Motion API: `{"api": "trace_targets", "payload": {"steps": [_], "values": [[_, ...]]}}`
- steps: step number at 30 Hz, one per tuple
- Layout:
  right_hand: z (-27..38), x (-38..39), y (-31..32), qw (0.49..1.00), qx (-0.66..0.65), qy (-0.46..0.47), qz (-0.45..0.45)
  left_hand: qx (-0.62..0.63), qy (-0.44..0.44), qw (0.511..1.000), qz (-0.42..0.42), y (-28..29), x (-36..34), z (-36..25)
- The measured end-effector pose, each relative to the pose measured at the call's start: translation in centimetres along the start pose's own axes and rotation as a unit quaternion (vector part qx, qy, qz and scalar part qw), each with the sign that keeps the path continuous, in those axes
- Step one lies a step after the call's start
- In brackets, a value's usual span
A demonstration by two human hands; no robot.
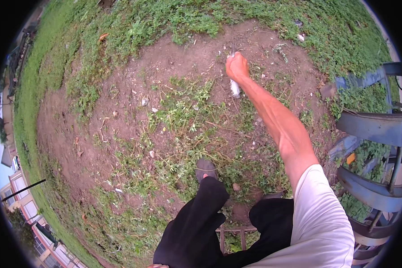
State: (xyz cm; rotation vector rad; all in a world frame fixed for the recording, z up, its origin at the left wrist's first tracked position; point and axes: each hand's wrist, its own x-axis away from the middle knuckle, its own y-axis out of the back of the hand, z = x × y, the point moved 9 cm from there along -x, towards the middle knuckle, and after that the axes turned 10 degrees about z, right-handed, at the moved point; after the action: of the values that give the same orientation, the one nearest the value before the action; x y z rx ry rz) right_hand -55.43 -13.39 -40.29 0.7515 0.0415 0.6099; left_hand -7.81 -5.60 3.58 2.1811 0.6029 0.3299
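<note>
Reaching far forward over bare brown soil, my right hand (237,67) is closed in a fist round a hand tool with a white, wrapped-looking handle (235,88). The handle's end sticks out below the fist. A thin dark blade or rod (232,39) runs from the fist toward the green growth beyond; its exact shape is too fine to tell. Of my left hand (158,266) only a sliver shows at the bottom edge, by my dark trouser leg, and its fingers are mostly hidden. Loose, uprooted-looking weeds (187,109) lie between the tool and my feet.
Low leafy plants (178,22) border the soil at the far side. On the right stands a blue-grey metal structure (370,127) with curved bands. My shoe (205,169) rests among the weeds, near a barred frame (232,230). Small stones and litter dot the ground.
</note>
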Motion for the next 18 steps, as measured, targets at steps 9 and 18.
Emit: {"api": "trace_targets", "payload": {"steps": [9,18], "values": [[5.1,27.4,-13.1,0.859,-0.036,0.235,0.453,-0.002,0.025,1.0,-0.003,-0.4,0.2,0.6],[1.8,0.5,-1.3,1.0,-0.018,0.021,-0.008,0.002,0.01,1.0,-0.009,0.4,0.0,1.2]]}}
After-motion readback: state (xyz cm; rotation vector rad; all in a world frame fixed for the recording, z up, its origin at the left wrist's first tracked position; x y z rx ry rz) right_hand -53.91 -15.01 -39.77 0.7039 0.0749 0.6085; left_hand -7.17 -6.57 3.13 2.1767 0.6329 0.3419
